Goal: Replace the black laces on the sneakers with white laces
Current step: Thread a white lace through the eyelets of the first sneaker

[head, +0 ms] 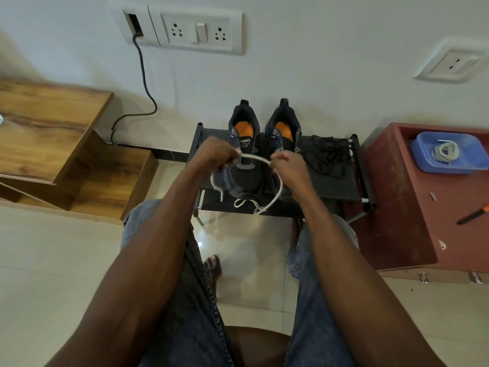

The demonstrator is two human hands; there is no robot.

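Fingers point(232, 158) of both hands pinch white lace point(255, 158).

A home room: tiled floor point(66, 260), white wall with switch-and-socket plates point(195, 30), wooden furniture point(47, 123), low black shoe rack point(330, 178) against the wall.

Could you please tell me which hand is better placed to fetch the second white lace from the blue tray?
The right hand, I think: the blue plastic tray holding the coiled white lace sits on its side, while the left hand is farther away.
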